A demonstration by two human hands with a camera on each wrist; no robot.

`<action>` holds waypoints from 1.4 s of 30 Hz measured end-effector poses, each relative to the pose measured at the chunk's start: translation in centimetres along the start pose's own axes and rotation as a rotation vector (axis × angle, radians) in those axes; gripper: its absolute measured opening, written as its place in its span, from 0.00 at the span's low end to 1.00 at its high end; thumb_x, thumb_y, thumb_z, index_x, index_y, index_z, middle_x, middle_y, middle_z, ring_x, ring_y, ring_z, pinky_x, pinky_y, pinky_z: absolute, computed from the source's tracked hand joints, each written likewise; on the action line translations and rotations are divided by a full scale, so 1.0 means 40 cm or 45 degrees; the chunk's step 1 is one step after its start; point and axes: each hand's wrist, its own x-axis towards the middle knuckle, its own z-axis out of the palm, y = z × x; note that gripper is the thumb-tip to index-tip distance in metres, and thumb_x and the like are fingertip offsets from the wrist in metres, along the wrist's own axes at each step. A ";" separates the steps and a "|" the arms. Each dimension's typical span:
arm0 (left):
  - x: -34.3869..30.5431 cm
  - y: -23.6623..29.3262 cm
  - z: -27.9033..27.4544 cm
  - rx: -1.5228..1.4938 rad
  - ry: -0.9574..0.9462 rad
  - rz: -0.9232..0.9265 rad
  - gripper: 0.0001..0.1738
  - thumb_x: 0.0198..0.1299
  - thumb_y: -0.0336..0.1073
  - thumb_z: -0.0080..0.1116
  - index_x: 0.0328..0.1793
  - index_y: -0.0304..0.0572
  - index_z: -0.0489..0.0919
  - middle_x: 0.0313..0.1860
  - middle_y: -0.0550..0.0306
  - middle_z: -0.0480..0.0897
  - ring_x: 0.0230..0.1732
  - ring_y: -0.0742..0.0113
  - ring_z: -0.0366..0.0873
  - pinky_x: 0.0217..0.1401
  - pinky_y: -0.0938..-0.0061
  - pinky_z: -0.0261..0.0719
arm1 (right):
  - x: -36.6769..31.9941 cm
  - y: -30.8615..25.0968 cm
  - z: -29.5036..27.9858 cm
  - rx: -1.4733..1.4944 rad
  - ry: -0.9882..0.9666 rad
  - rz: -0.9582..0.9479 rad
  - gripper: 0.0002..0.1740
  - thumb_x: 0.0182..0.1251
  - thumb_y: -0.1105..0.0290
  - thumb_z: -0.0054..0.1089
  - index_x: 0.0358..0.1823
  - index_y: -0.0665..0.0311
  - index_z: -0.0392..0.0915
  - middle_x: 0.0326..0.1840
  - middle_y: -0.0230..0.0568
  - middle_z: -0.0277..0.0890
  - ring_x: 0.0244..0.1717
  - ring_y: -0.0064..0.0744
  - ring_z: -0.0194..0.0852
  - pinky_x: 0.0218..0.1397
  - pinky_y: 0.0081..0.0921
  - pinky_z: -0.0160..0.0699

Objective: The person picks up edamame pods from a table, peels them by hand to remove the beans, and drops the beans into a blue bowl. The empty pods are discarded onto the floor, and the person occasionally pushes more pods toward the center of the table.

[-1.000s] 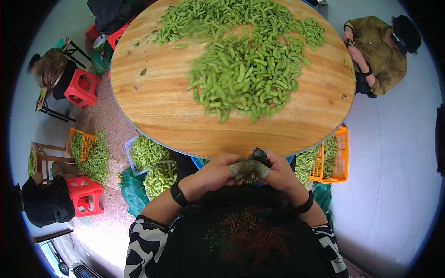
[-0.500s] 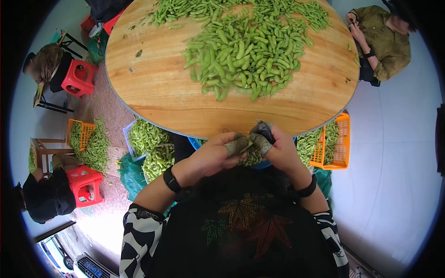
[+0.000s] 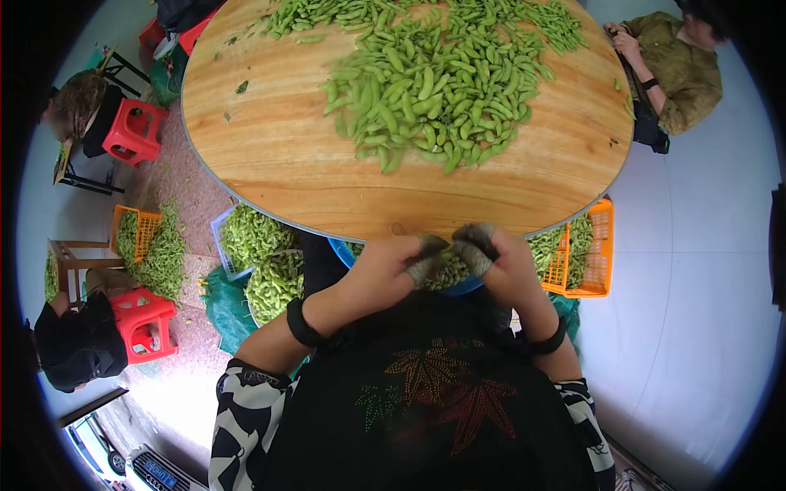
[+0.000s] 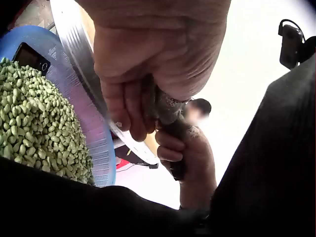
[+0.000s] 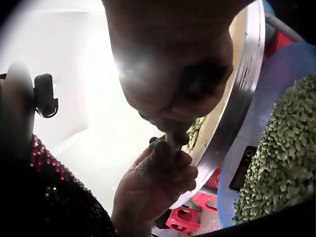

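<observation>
I see both bare hands working together over the near edge of a round, pale wooden table (image 3: 270, 139) with a silvery metal rim. The left hand (image 3: 389, 266) is closed, its fingers curled and its thumb wrapped in a grey covering, pinching one end of a small pale-green bean pod (image 5: 171, 138). The right hand (image 3: 508, 262), with similar grey wrapping on its digits, curls round the pod's other side; the fingers hide most of the pod from me.

Beneath the hands, a blue mesh plastic basket (image 4: 101, 148) holds a mass of shelled green beans (image 4: 37, 128), and a flat black device with a round button (image 4: 30, 58) rests by its inner wall. On the table, a big heap of green bean pods (image 3: 442, 90) spreads from the middle to the far edge.

Past the table's near left edge I make out a pale lavender plastic crate of pods (image 3: 219, 237); past the near right edge, an orange plastic crate (image 3: 604, 245). A person in an olive shirt (image 3: 675, 74) is beyond the right edge.
</observation>
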 end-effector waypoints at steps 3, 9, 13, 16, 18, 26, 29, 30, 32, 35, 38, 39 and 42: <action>-0.026 -0.013 -0.031 -0.166 0.237 -0.082 0.15 0.64 0.27 0.54 0.57 0.34 0.77 0.40 0.57 0.84 0.40 0.72 0.81 0.46 0.77 0.78 | 0.082 -0.020 0.011 -0.429 0.236 -0.005 0.19 0.60 0.63 0.65 0.48 0.68 0.75 0.40 0.51 0.79 0.38 0.49 0.80 0.42 0.36 0.79; -0.164 -0.103 -0.183 0.109 0.989 -0.106 0.13 0.60 0.23 0.60 0.52 0.37 0.81 0.39 0.59 0.84 0.36 0.75 0.80 0.40 0.79 0.79 | 0.230 0.067 0.076 -1.025 0.498 -0.063 0.17 0.59 0.65 0.62 0.45 0.68 0.72 0.38 0.55 0.74 0.35 0.56 0.75 0.37 0.47 0.75; -0.240 -0.095 -0.276 1.225 1.085 -0.390 0.21 0.55 0.25 0.62 0.56 0.39 0.78 0.48 0.46 0.81 0.47 0.52 0.80 0.49 0.63 0.78 | 0.176 0.051 0.052 -0.973 0.568 -0.113 0.15 0.58 0.68 0.60 0.44 0.68 0.72 0.39 0.55 0.74 0.35 0.57 0.75 0.36 0.45 0.75; -0.188 -0.078 -0.253 1.375 1.170 -0.136 0.23 0.54 0.26 0.62 0.58 0.39 0.76 0.52 0.43 0.78 0.52 0.44 0.75 0.55 0.57 0.74 | 0.120 0.019 0.014 -0.897 0.449 -0.255 0.14 0.59 0.71 0.60 0.45 0.69 0.74 0.38 0.48 0.76 0.33 0.42 0.78 0.35 0.34 0.77; -0.122 -0.031 -0.196 1.024 0.827 0.077 0.22 0.56 0.29 0.62 0.59 0.40 0.76 0.51 0.43 0.79 0.51 0.44 0.76 0.55 0.59 0.75 | 0.087 -0.039 0.006 0.055 0.013 0.216 0.14 0.61 0.73 0.60 0.47 0.70 0.75 0.36 0.36 0.77 0.35 0.23 0.74 0.39 0.23 0.75; 0.025 -0.004 -0.057 0.415 -0.019 0.232 0.11 0.63 0.28 0.53 0.51 0.38 0.78 0.35 0.55 0.82 0.34 0.61 0.79 0.38 0.71 0.75 | 0.053 -0.032 0.019 0.353 -0.123 0.167 0.13 0.64 0.72 0.60 0.49 0.68 0.77 0.37 0.33 0.79 0.37 0.18 0.72 0.43 0.21 0.74; 0.021 0.002 -0.062 -0.193 0.034 -0.223 0.11 0.61 0.31 0.55 0.48 0.36 0.79 0.30 0.53 0.81 0.31 0.66 0.79 0.37 0.70 0.76 | 0.053 -0.041 0.028 0.133 -0.069 0.059 0.13 0.66 0.70 0.57 0.50 0.69 0.76 0.38 0.37 0.80 0.38 0.21 0.75 0.43 0.22 0.75; 0.019 0.000 -0.063 -0.189 0.034 -0.226 0.11 0.61 0.31 0.55 0.48 0.36 0.79 0.30 0.53 0.81 0.31 0.66 0.79 0.37 0.70 0.76 | 0.048 -0.043 0.034 0.177 -0.095 0.079 0.13 0.66 0.71 0.56 0.49 0.68 0.76 0.37 0.39 0.80 0.38 0.22 0.76 0.44 0.23 0.75; 0.014 -0.006 -0.063 -0.501 0.118 -0.358 0.10 0.61 0.28 0.54 0.47 0.35 0.79 0.29 0.57 0.81 0.31 0.75 0.76 0.35 0.77 0.75 | 0.043 -0.040 0.039 0.223 -0.122 0.093 0.12 0.66 0.71 0.54 0.49 0.68 0.76 0.37 0.40 0.81 0.38 0.24 0.78 0.44 0.24 0.76; 0.008 -0.018 -0.050 -0.436 0.109 -0.324 0.11 0.60 0.26 0.53 0.48 0.35 0.79 0.30 0.59 0.81 0.32 0.77 0.75 0.36 0.77 0.75 | 0.037 -0.016 0.046 0.209 -0.314 0.041 0.11 0.66 0.73 0.51 0.47 0.68 0.75 0.36 0.38 0.81 0.38 0.24 0.77 0.43 0.24 0.75; 0.007 -0.037 -0.050 -0.314 0.061 -0.242 0.09 0.65 0.29 0.53 0.50 0.36 0.78 0.36 0.60 0.82 0.32 0.75 0.76 0.38 0.79 0.74 | 0.043 -0.016 0.045 0.260 -0.300 0.065 0.10 0.64 0.74 0.51 0.46 0.67 0.75 0.33 0.37 0.79 0.36 0.25 0.76 0.41 0.25 0.75; 0.008 -0.036 -0.050 -0.311 0.060 -0.238 0.09 0.65 0.29 0.53 0.50 0.36 0.78 0.36 0.60 0.82 0.32 0.75 0.76 0.38 0.79 0.74 | 0.041 -0.023 0.042 0.294 -0.324 0.140 0.12 0.64 0.74 0.50 0.49 0.67 0.74 0.33 0.35 0.78 0.35 0.24 0.75 0.40 0.24 0.74; 0.009 -0.037 -0.041 0.300 0.172 0.088 0.07 0.63 0.30 0.54 0.46 0.36 0.78 0.34 0.52 0.82 0.30 0.65 0.78 0.35 0.72 0.75 | 0.042 -0.037 0.047 0.424 -0.334 0.267 0.20 0.66 0.73 0.49 0.59 0.62 0.69 0.32 0.29 0.75 0.26 0.18 0.66 0.30 0.17 0.65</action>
